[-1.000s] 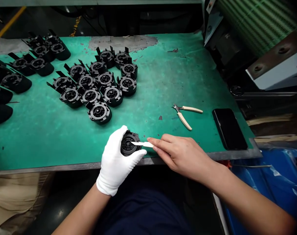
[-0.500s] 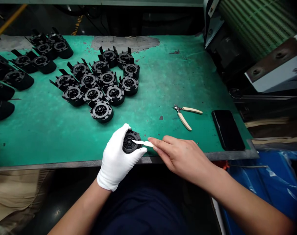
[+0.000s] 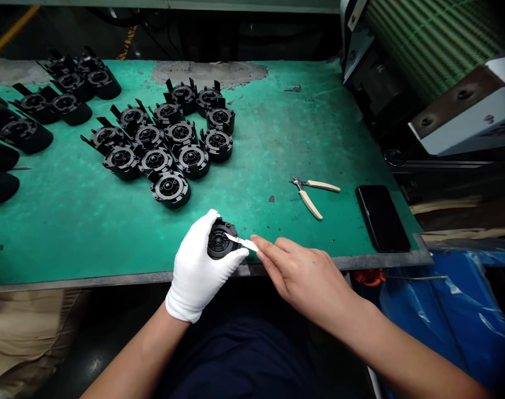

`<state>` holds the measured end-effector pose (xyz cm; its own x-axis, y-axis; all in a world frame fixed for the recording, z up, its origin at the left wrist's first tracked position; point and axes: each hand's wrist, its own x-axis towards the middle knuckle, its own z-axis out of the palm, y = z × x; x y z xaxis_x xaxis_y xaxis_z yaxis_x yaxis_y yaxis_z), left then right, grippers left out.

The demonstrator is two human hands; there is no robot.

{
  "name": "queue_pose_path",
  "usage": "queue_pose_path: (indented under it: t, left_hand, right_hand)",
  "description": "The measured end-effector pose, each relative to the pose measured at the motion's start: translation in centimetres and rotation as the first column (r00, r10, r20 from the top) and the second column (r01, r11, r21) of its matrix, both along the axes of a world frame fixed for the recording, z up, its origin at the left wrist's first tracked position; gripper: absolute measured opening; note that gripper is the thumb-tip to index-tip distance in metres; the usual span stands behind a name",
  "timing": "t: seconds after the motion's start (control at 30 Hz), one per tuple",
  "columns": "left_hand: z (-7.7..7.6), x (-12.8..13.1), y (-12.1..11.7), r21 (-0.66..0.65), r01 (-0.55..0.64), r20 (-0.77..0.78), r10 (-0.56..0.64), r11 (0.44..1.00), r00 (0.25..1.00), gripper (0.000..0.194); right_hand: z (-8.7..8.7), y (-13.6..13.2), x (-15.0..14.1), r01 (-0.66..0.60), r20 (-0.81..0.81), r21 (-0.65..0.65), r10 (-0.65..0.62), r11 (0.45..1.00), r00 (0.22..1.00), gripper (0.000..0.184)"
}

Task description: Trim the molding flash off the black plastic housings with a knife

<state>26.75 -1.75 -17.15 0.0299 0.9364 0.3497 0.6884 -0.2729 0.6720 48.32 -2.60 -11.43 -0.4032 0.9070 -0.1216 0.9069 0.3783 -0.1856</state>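
My left hand [image 3: 196,269], in a white glove, is closed round a round black plastic part [image 3: 220,242] held over the front edge of the green table [image 3: 90,221]. My bare right hand [image 3: 304,271] pinches a small white blade [image 3: 240,241] whose tip rests on the face of that part. A cluster of several similar black parts [image 3: 169,144] lies on the table behind my hands.
More black parts [image 3: 36,119] lie at the far left. Cutting pliers with cream handles [image 3: 312,194] and a black phone [image 3: 381,217] lie to the right. A machine with a green mesh belt [image 3: 435,61] stands at the right, blue plastic [image 3: 447,310] below it.
The blade's tip has shifted slightly across the part's face and my right hand has drawn a little closer to the left. The view has drifted slightly.
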Motion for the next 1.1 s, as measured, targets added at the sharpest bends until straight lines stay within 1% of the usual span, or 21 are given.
queue_pose_path:
  t: [0.1, 0.17, 0.23, 0.33, 0.47, 0.53, 0.57, 0.67, 0.7, 0.77, 0.83, 0.9, 0.97, 1.1]
  left_hand:
    - [0.1, 0.0, 0.0, 0.009, -0.007, 0.001, 0.007, 1.0, 1.0, 0.084]
    - [0.2, 0.0, 0.1, 0.01, -0.003, -0.003, 0.003, 1.0, 1.0, 0.085]
    - [0.3, 0.0, 0.1, 0.005, 0.004, -0.005, -0.004, 1.0, 1.0, 0.085]
    - [0.4, 0.0, 0.2, -0.01, 0.008, -0.005, -0.008, 1.0, 1.0, 0.084]
    - [0.5, -0.4, 0.5, -0.03, 0.026, -0.032, -0.027, 0.999, 0.999, 0.083]
    - [0.8, -1.1, 1.1, -0.056, 0.074, -0.054, -0.077, 0.996, 0.996, 0.084]
    - [1.0, -1.6, 1.5, -0.083, 0.12, -0.064, -0.125, 0.989, 0.99, 0.085]
    - [2.1, -3.5, 2.7, -0.193, 0.288, -0.087, -0.308, 0.938, 0.947, 0.087]
    - [2.6, -4.1, 2.9, -0.22, 0.327, -0.096, -0.354, 0.919, 0.93, 0.087]
    - [3.4, -4.9, 2.8, -0.243, 0.347, -0.111, -0.381, 0.906, 0.918, 0.087]
    - [3.7, -5.1, 2.0, -0.238, 0.284, -0.087, -0.311, 0.929, 0.946, 0.093]
    - [3.4, -4.4, 0.9, -0.238, 0.169, -0.019, -0.179, 0.956, 0.984, 0.104]
    - [2.6, -3.3, -0.1, -0.239, 0.072, 0.045, -0.063, 0.968, 0.997, 0.111]
    - [0.7, -1.1, -0.7, -0.205, -0.026, 0.076, 0.042, 0.978, 0.996, 0.105]
  right_hand:
    - [-0.2, -0.3, 0.0, 0.007, -0.065, -0.005, -0.008, 1.0, 0.998, 0.042]
    - [-0.1, 0.0, 0.3, 0.026, -0.143, -0.007, -0.027, 1.0, 0.989, 0.042]
    - [0.2, 0.6, 0.9, 0.059, -0.247, -0.02, -0.062, 0.998, 0.967, 0.041]
    - [0.6, 1.9, 1.8, 0.088, -0.373, -0.081, -0.112, 0.993, 0.921, 0.038]
    - [0.3, 2.7, 2.6, 0.056, -0.405, -0.158, -0.116, 0.986, 0.907, 0.038]
    - [-0.2, 2.8, 2.7, 0.027, -0.416, -0.171, -0.097, 0.985, 0.904, 0.038]
    - [-0.4, 2.7, 2.7, 0.008, -0.424, -0.174, -0.083, 0.985, 0.902, 0.038]
    - [-0.9, 2.7, 2.8, -0.056, -0.425, -0.194, -0.032, 0.979, 0.905, 0.037]
    - [-0.9, 2.8, 2.8, -0.074, -0.413, -0.2, -0.015, 0.977, 0.91, 0.037]
    - [-0.9, 2.9, 2.6, -0.099, -0.383, -0.199, 0.016, 0.975, 0.924, 0.036]
    - [-0.8, 3.1, 2.3, -0.114, -0.365, -0.174, 0.044, 0.978, 0.93, 0.036]
    - [-0.7, 3.3, 1.8, -0.136, -0.366, -0.144, 0.075, 0.98, 0.928, 0.036]
    - [-0.7, 3.7, 1.1, -0.159, -0.364, -0.129, 0.103, 0.979, 0.926, 0.036]
    - [-0.8, 4.3, -0.2, -0.194, -0.323, -0.132, 0.143, 0.972, 0.936, 0.035]
